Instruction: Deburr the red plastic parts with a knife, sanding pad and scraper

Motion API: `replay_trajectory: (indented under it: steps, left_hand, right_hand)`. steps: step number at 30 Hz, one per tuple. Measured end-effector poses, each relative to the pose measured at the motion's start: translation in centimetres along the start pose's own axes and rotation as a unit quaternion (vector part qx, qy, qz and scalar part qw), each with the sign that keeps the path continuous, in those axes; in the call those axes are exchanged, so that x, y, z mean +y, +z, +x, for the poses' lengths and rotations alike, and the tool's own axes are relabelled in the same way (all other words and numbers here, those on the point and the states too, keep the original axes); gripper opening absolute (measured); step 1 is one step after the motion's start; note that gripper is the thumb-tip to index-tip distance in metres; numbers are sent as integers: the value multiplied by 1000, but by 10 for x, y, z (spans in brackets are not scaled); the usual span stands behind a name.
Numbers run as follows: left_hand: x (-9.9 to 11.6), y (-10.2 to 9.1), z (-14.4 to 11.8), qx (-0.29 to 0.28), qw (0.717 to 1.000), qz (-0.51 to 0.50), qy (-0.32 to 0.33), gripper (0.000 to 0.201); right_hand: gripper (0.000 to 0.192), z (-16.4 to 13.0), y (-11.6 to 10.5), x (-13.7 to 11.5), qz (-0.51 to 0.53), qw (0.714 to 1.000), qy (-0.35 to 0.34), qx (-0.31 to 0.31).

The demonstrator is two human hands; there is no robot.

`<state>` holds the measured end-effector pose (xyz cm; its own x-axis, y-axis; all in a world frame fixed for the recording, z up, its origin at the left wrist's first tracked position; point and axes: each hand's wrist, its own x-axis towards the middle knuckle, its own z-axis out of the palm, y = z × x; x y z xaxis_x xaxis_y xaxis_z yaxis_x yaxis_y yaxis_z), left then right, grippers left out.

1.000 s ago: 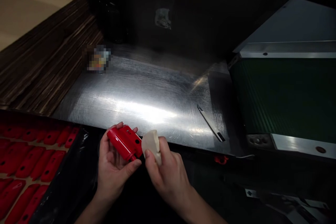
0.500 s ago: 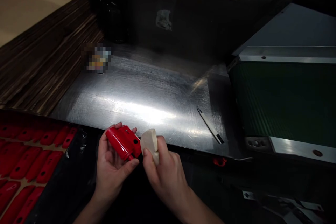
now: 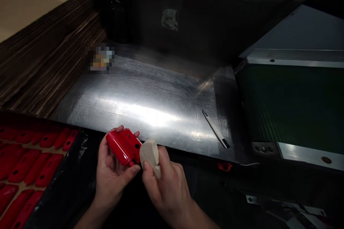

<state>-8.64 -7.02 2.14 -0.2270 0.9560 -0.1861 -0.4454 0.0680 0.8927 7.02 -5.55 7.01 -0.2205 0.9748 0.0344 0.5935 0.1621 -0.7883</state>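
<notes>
My left hand [image 3: 111, 173] grips a glossy red plastic part [image 3: 123, 146], tilted, just in front of the near edge of a steel table [image 3: 150, 96]. My right hand [image 3: 166, 186] pinches a cream-coloured block [image 3: 149, 154] between thumb and fingers. The block's upper end presses against the right end of the red part. Both hands hover over a dark gap below the table edge.
A tray of several red parts [image 3: 29, 168] lies at the lower left beside black plastic film. Stacked cardboard sheets [image 3: 45, 50] rise at the left. A slim knife [image 3: 215, 129] lies on the table's right side. A green conveyor belt [image 3: 292, 103] stands at the right.
Both hands, with the red part and the block, have drifted slightly left and down in the picture. The block stays against the part's end.
</notes>
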Motion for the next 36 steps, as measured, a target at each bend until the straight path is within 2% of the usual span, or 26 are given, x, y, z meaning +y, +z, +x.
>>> replay_trajectory:
  steps: [11,13,15,17,20,23,26,28,30,31,33,35,36]
  left_hand:
    - [-1,-3,4,-4,1000,0,17,91]
    - [1,-2,4,-2,1000,-11,8,92]
    - [6,1,3,5,1000,-24,3,91]
    - [13,7,0,8,999,-36,1,88]
    - [24,18,-4,-4,999,-49,-4,88]
    - [29,27,-6,-32,996,-70,-36,84]
    - [30,31,-7,-38,991,-94,-84,78]
    - [31,32,-8,-33,987,-110,-116,77]
    - [33,31,-9,-41,979,-131,-150,81]
    - [33,30,-11,-53,975,-139,-167,84]
    - [33,25,-13,-83,966,-144,-199,92]
    - [28,16,-17,-119,955,-133,-235,99]
    - [24,11,-19,-139,948,-124,-258,104]
  right_hand:
    - [8,0,4,-1,-1,1000,9,16]
    - [8,1,1,-1,36,999,10,-27]
    - [12,5,-5,5,100,992,39,-62]
    - [22,15,-13,17,128,988,88,-13]
    - [35,40,-23,43,27,989,112,88]
    - [37,66,-24,67,-78,986,100,105]
    - [56,76,-22,82,-114,976,103,157]
    - [56,65,-20,83,-87,971,76,208]
    - [37,38,-15,79,-31,974,32,223]
    - [28,21,-10,77,0,979,14,203]
    - [23,-18,1,78,50,991,10,124]
    - [27,-57,13,90,96,992,58,60]
    - [29,-73,17,101,104,988,97,66]
